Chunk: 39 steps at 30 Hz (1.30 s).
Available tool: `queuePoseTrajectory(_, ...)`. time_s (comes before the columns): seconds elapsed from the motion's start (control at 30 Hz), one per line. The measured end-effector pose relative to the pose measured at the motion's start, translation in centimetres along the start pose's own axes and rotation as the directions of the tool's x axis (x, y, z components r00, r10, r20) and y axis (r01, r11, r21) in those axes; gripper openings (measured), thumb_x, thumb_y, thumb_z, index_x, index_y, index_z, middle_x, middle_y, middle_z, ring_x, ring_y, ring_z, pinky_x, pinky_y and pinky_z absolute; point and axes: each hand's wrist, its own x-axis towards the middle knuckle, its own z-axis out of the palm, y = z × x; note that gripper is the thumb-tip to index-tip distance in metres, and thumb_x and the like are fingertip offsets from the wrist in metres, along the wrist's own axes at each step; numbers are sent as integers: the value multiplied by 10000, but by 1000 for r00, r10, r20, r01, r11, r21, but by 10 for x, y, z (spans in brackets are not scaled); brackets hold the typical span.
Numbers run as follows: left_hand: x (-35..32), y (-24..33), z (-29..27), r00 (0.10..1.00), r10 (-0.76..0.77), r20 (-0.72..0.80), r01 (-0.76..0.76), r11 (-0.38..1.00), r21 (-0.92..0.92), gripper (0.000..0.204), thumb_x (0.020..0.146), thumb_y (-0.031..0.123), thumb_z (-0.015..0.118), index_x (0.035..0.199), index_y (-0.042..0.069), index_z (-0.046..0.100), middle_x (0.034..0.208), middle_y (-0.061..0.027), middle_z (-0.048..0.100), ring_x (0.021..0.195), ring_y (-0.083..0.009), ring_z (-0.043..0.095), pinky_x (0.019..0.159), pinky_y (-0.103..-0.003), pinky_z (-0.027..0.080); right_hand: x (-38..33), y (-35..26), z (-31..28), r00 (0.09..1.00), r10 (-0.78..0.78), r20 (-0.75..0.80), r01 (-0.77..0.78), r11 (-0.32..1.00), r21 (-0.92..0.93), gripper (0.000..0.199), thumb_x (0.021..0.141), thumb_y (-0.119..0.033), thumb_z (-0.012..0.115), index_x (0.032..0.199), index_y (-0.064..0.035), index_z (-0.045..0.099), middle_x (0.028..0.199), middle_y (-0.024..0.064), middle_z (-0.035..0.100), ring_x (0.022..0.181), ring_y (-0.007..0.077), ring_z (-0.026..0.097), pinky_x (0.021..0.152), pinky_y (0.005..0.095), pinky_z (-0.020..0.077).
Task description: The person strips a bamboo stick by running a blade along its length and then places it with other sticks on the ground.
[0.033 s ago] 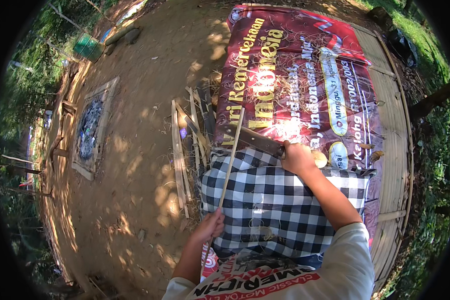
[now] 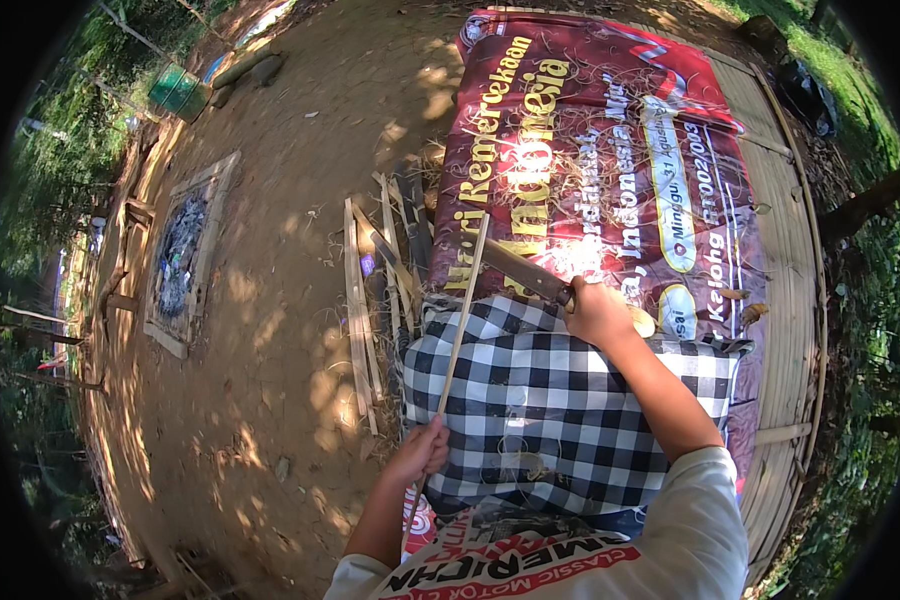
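Note:
My right hand [image 2: 600, 312] is wrapped round the handle of a large knife, and the pale rounded butt of the handle sticks out behind it. The dark, broad blade [image 2: 522, 270] points up and left and meets a thin pale strip of wood or bamboo [image 2: 459, 345] near its far end. Down by my left side, my left hand [image 2: 420, 450] is closed round the lower part of that strip. The strip slants up across a black-and-white checked cloth [image 2: 540, 400] spread over my lap. Its near end runs down beside my shirt.
A dark red printed banner [image 2: 580, 130], strewn with curly shavings, covers a bamboo platform [image 2: 785, 300]. Several split strips [image 2: 358, 310] lie along its left edge. On the dirt ground are a framed ash pit [image 2: 180, 250] and, farther back, a green drum [image 2: 178, 93].
The knife and my right hand have shifted slightly to the right, so less blade shows beyond the strip. My left hand and the strip stay nearly in place.

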Motion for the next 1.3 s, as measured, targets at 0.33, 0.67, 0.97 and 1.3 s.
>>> queuePoseTrajectory(0.33,-23,-17,-1,863,436,-253,-160,713,683,475,988,410,427,727,26,527,590,-3,454,553,-133,432,543,-308,372,-40,11,-32,983,177,42,-122,472,873,254,790,38,569,1032,5,501,751,58,552,583,129,555,501,275,462)
queuePoseTrajectory(0.67,-10,-24,-25,872,278,-404,-4,827,562,604,909,535,535,596,18,528,550,-3,460,537,-110,432,507,-284,343,-79,-36,3,947,-169,272,-242,180,954,146,850,-57,678,902,9,558,689,27,560,562,95,545,511,253,463)
queuePoseTrajectory(0.97,5,-7,-32,908,326,-261,14,601,799,697,892,578,523,668,-77,601,571,-91,561,594,-166,532,578,-358,437,-67,-29,-2,946,-14,324,-301,333,894,254,868,-61,657,1067,54,548,772,63,612,595,112,576,544,263,493)
queuePoseTrajectory(1.3,9,7,-38,992,-102,-74,123,903,411,578,925,575,474,597,102,427,518,27,381,431,-93,359,407,-273,282,-102,-53,6,986,70,149,-161,613,773,330,760,-69,682,1043,39,552,686,82,596,544,154,572,515,317,482)
